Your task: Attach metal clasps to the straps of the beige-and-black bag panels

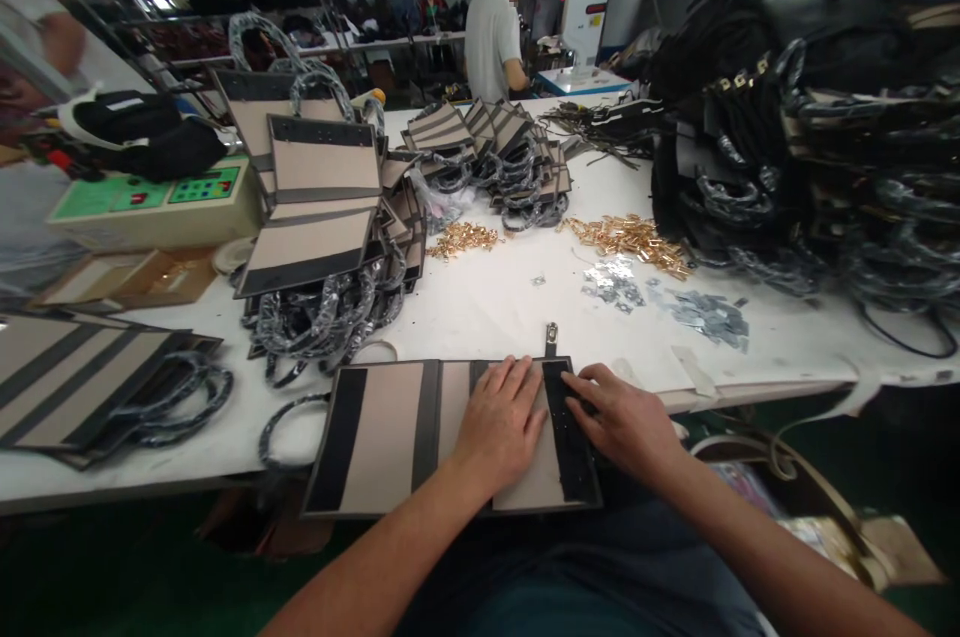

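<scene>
An opened-out bag panel (390, 437), beige with black strips and dark edging, lies on the near table edge and overhangs it. A short black tab with a metal clasp (552, 335) sticks out from its far edge. My left hand (501, 425) rests flat on the beige part, fingers stretched out. On the right, my right hand (626, 422) has its bent, parted fingertips on the black strip (568, 462), which shows small holes. Nothing shows between those fingers. A plastic-wrapped handle (289, 432) curves out at the panel's left side.
Stacked bag panels (322, 167) with wrapped handles stand at the left; more panels (22, 382) lie nearer. Gold-coloured fittings (637, 242) and flat metal plates (709, 317) lie in heaps. Black bags (720, 147) are piled at the right. A co-worker (491, 27) stands at the back.
</scene>
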A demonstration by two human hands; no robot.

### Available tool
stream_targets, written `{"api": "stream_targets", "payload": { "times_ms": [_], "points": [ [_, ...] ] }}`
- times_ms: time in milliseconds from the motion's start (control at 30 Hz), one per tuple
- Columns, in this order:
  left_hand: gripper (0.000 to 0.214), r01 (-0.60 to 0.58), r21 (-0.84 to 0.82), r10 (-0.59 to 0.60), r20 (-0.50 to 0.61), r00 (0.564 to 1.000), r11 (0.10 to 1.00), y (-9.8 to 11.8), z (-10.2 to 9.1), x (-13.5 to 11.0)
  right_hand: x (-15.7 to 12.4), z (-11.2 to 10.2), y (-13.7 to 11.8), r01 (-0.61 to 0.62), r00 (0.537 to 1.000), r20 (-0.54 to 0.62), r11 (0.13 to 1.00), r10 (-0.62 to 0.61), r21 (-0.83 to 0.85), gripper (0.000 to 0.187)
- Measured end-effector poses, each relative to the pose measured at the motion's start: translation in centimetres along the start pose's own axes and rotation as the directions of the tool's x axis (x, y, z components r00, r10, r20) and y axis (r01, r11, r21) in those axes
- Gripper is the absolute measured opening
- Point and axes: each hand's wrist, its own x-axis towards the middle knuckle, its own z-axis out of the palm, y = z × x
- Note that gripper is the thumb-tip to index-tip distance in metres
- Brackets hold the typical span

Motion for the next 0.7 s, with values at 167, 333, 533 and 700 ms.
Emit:
{"api": "stream_targets", "payload": {
  "times_ms": [167,333,533,700],
  "points": [
    [0.061,0.014,0.032,-0.016,0.067,0.998,0.999,0.4,-0.3,0.0,0.0,-0.1,-0.3,-0.002,1.0,0.029,1.0,0.003,-0.026,0.041],
    [0.063,0.002,0.045,-0.006,0.097,0.995,0.999,0.0,-0.3,0.5,1.1,-0.8,-1.1,-0.031,0.996,0.086,0.999,0.035,-0.044,0.044],
    [0.061,-0.029,0.082,0.025,0.052,0.998,0.996,-0.4,0.2,0.4,1.2,-1.0,-1.5,-0.047,0.992,0.114,0.998,0.052,-0.047,0.044],
    [0.061,-0.05,0.11,0.045,0.048,0.998,0.993,-0.7,0.4,0.5,1.3,-0.8,-1.3,-0.022,0.994,0.109,0.999,0.026,-0.042,0.045]
  ]
}}
